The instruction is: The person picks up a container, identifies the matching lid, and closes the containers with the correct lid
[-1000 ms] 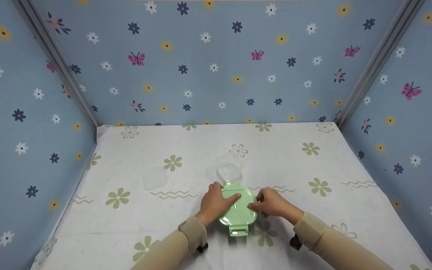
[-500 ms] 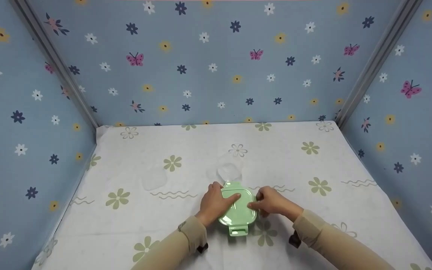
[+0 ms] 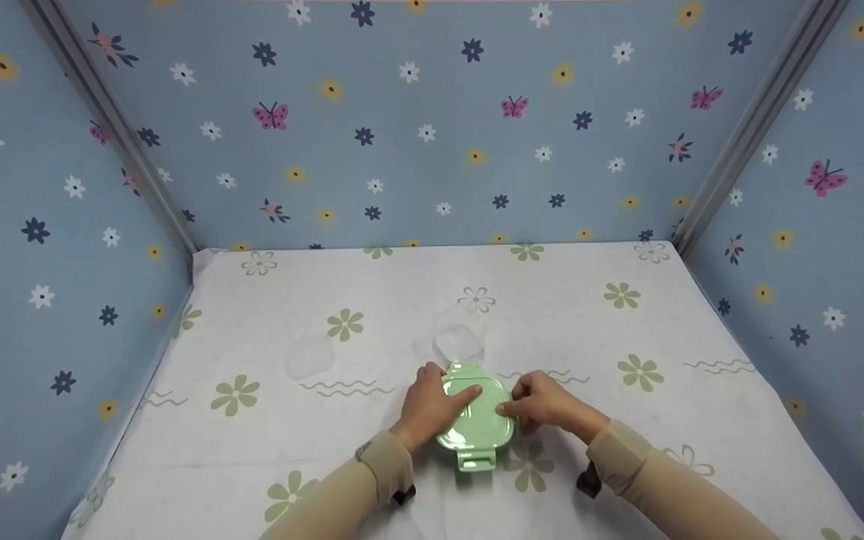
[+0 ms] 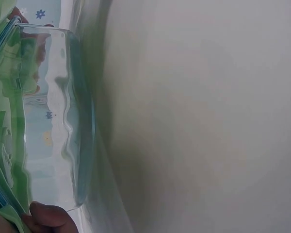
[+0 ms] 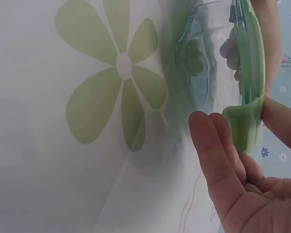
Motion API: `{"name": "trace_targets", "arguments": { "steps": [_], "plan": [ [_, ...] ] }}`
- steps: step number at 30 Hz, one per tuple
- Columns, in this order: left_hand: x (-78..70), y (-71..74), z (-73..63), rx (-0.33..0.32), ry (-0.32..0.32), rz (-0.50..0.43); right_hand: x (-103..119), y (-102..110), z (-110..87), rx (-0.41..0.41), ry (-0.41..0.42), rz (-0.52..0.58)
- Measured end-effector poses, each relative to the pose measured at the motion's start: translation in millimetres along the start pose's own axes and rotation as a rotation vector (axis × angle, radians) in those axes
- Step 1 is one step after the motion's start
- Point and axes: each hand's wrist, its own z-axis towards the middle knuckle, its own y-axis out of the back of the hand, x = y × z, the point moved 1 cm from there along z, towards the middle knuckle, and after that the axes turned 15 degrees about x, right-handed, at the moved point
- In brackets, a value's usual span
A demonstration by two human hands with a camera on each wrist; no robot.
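A clear glass food container [image 5: 208, 63] with a light green snap lid [image 3: 477, 427] stands on the table before me. My left hand [image 3: 428, 409] grips its left side, with the thumb lying across the lid. At the opposite edge, my right hand [image 3: 548, 405] pinches the lid's side latch [image 5: 240, 126], thumb on top and fingers below. That latch stands out from the glass in the right wrist view. The front latch [image 3: 475, 461] also sticks out from the lid. Through the glass wall [image 4: 58, 121] in the left wrist view, the inside looks empty.
Behind the container lies a clear, rounded see-through piece [image 3: 458, 343]. A second faint transparent piece [image 3: 308, 356] lies farther left. A white flowered cloth [image 3: 589, 330] covers the table, with blue patterned walls [image 3: 432, 172] at the back and both sides.
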Motion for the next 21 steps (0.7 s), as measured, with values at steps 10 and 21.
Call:
{"name": "trace_targets", "arguments": {
  "steps": [10, 21],
  "plan": [
    [0.6, 1.2, -0.4, -0.001, 0.028, -0.007, -0.3, 2.2, 1.3, 0.021, 0.021, 0.022],
    [-1.2, 0.0, 1.9, 0.017, 0.038, -0.024, -0.9, 5.6, 1.3, 0.024, 0.004, 0.033]
  ]
}}
